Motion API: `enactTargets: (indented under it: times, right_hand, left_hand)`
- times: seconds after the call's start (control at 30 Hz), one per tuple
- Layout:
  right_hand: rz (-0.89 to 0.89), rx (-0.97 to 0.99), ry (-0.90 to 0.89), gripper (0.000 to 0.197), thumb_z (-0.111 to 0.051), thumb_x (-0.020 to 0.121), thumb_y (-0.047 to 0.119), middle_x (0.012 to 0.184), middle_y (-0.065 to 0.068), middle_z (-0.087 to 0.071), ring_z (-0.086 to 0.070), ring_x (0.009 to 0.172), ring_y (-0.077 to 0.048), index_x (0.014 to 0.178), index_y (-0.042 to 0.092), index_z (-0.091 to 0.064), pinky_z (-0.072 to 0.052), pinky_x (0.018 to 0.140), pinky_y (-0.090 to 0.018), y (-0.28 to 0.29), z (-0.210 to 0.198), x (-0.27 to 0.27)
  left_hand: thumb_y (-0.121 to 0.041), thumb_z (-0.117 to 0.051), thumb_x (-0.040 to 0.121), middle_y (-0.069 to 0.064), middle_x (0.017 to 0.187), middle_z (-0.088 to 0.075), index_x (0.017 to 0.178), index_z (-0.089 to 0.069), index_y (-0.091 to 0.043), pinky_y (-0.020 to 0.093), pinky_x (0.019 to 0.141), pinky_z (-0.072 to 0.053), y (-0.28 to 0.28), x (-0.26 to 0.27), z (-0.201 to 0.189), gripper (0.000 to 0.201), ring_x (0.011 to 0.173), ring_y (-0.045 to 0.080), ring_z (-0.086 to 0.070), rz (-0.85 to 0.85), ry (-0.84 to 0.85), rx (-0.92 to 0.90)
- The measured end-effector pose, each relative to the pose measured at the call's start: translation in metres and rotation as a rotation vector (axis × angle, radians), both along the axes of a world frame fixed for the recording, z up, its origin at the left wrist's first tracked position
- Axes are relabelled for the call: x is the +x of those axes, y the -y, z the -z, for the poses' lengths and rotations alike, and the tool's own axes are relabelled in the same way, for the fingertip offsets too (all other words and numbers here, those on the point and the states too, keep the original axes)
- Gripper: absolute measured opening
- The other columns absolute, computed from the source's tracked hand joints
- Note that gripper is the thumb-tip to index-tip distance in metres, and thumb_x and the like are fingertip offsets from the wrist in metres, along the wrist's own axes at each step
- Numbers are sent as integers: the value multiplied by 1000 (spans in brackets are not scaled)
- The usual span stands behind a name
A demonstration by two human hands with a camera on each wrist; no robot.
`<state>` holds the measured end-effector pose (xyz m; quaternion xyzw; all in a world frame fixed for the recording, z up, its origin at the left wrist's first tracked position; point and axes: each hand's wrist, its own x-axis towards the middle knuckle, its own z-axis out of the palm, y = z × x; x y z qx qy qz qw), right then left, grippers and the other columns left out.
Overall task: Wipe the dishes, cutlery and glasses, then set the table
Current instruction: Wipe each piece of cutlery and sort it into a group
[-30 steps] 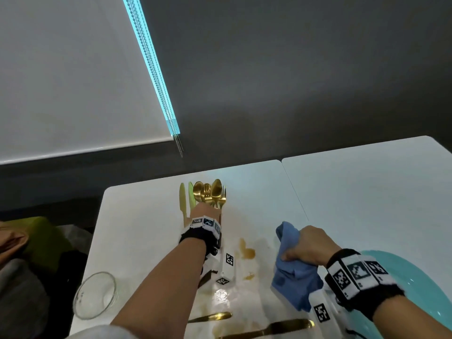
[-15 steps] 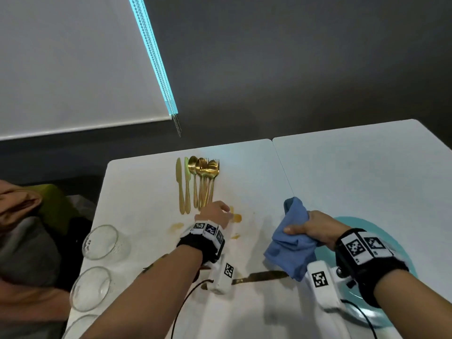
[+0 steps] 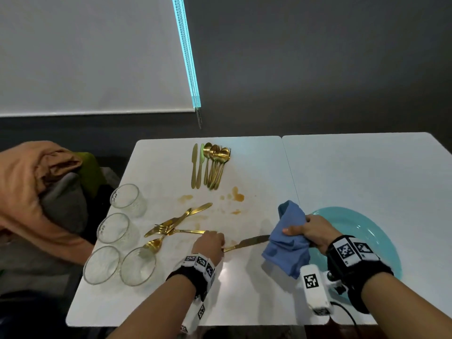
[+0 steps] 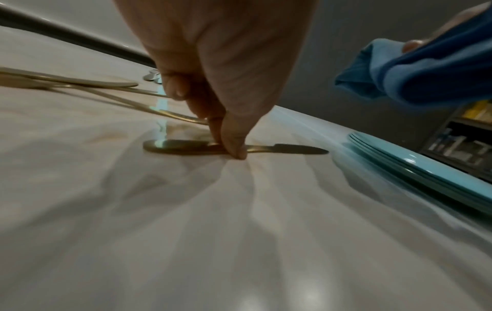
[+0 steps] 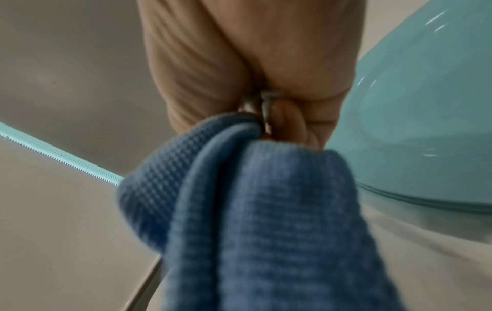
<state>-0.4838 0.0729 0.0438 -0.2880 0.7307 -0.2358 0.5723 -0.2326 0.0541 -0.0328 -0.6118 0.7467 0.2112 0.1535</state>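
The left hand pinches a slim gold knife by its handle between thumb and fingertips; the left wrist view shows the knife lying flat on the glossy white table, its blade pointing right toward a stack of smooth turquoise plates. The right hand has its fingers curled tight round a bunched blue cloth of waffle weave, held above the table just left of the plates and covering the knife's tip in the head view. To the left of the held knife lies a loose tangle of gold forks, a spoon and a knife, crossing one another. At the far side a neat row of gold cutlery lies side by side. Four clear round glasses stand along the left edge. Brownish stains mark the tabletop between the two cutlery groups. Behind are a dark grey wall and a pale roller blind with a bead chain. Orange and grey fabric is heaped at the left, cut off by the frame. The right wrist view is blurred.
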Motion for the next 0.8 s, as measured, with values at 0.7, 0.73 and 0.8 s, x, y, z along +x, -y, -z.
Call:
enactTargets:
  times: [0.7, 0.73, 0.8]
  right_hand:
    - [404, 50, 314, 24, -63, 88, 28, 53, -4, -50, -44, 43, -14, 73, 10, -57, -36, 38, -16, -23, 37, 14]
    - [417, 49, 347, 26, -62, 88, 30, 47, -2, -46, -40, 38, -12, 71, 11, -56, -33, 35, -14, -21, 37, 20]
    - [373, 27, 402, 26, -61, 88, 31, 50, -5, -52, -45, 41, -15, 77, 7, -59, -36, 35, -18, -17, 33, 34]
  left_hand:
    - [-21, -50, 94, 11, 103, -68, 102, -65, -8, 26, 77, -47, -15, -29, -42, 21, 88, 22, -60, -296, -285, 145]
    - [-19, -50, 94, 14, 96, -68, 96, -65, -8, 27, 73, -45, -16, -34, -51, 18, 85, 23, -59, -279, -352, 147]
    - [-13, -48, 94, 18, 101, -67, 93, -63, -5, 29, 79, -46, -14, -48, -65, 17, 96, 29, -62, -187, -387, 151]
